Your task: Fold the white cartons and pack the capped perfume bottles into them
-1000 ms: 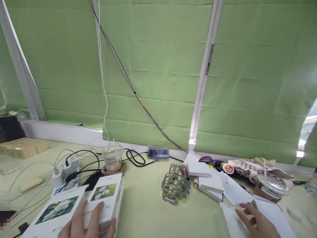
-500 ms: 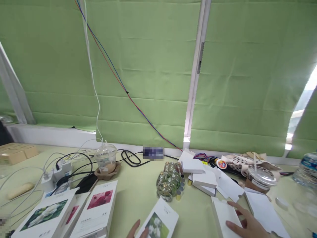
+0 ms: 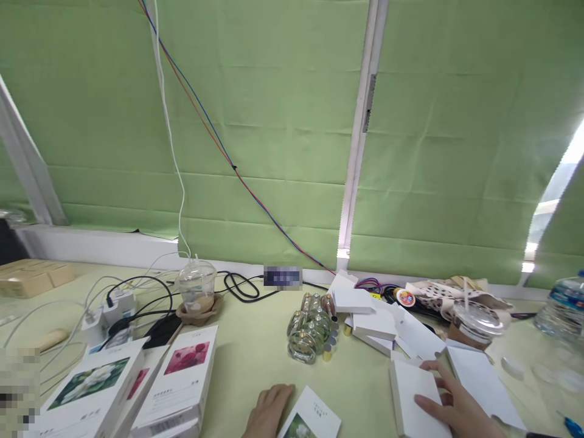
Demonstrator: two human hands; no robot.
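My right hand (image 3: pixel 451 404) rests over a plain white box (image 3: pixel 417 395) at the lower right, thumb on its top face and fingers at its far side. My left hand (image 3: pixel 269 410) is at the bottom centre, back up, fingers close together; its thumb and underside are hidden. Just right of it lies a white box with a white-flower picture (image 3: pixel 312 413), cut off by the lower edge. Beyond them stands a cluster of small glass bottles (image 3: pixel 310 328), with gold and grey caps (image 3: pixel 327 353) beside it.
Printed flower boxes (image 3: pixel 176 377) lie at the left, near white chargers and cables (image 3: pixel 107 313). A plastic cup (image 3: pixel 196 289) stands behind them. White cartons (image 3: pixel 376 322), another lidded cup (image 3: pixel 477 325) and a water bottle (image 3: pixel 563 307) are at the right.
My left hand has come off the flower box and lies to its left, more fully in view. That box has shifted right and toward me. My right hand stays at the plain box.
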